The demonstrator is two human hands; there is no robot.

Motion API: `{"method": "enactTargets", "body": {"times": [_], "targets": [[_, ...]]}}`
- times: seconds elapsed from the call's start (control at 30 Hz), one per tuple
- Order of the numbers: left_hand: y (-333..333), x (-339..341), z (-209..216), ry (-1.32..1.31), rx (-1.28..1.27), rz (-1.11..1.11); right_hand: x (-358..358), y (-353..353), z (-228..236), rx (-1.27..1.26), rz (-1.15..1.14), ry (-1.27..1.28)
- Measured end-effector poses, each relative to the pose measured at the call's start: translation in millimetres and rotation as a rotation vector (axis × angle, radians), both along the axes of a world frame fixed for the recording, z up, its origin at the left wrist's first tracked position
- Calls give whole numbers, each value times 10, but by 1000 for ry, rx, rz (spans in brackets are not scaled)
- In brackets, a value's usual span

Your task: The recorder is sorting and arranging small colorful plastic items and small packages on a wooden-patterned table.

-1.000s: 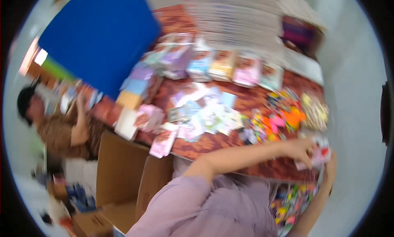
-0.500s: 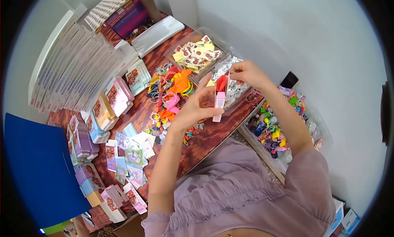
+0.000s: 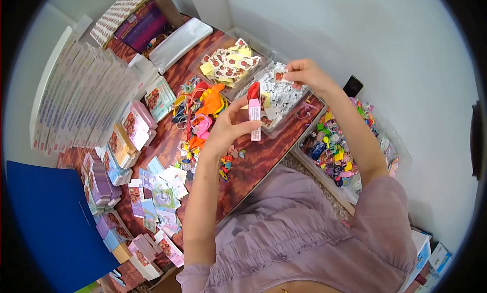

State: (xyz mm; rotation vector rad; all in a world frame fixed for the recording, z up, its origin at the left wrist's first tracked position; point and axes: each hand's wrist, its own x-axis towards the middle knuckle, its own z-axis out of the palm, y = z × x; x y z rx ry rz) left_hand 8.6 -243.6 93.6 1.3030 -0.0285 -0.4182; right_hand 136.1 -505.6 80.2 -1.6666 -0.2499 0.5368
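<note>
My left hand [image 3: 227, 132] grips a slim pink-and-white carton [image 3: 254, 121] upright. Out of its top pokes a red piece [image 3: 253, 91], perhaps a balloon. To the right, my right hand [image 3: 310, 75] pinches a small white slip [image 3: 279, 76] with a reddish picture, apart from the carton. Beneath it lies a heap of white paper slips [image 3: 284, 94] in a clear tray. Farther back, another clear tray holds yellow and printed slips [image 3: 231, 63]. Left of the carton are orange balloons [image 3: 210, 101] and coloured hair ties.
Stacks of flat white boxes [image 3: 86, 97] and small printed cartons [image 3: 139, 123] line the left side. Loose cards [image 3: 165, 196] lie nearer me. A bin of colourful trinkets [image 3: 335, 151] stands right of the table, near a dark phone [image 3: 353, 86]. A blue panel [image 3: 50, 222] is at left.
My right hand has drawn away from the carton, and a printed slip now shows in its fingers. The carton in my left hand has shifted slightly left; the whole view has shifted too.
</note>
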Motion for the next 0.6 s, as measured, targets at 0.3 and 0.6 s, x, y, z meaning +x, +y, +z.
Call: {"method": "enactTargets", "body": {"times": [0.3,0.6], "targets": [[61,-87,-115,-116,-3,22,-447,255,-53,-463,388,-508],[364,-906,-274,-85,59,281,-737,373,-114,-593,275,-711]]}}
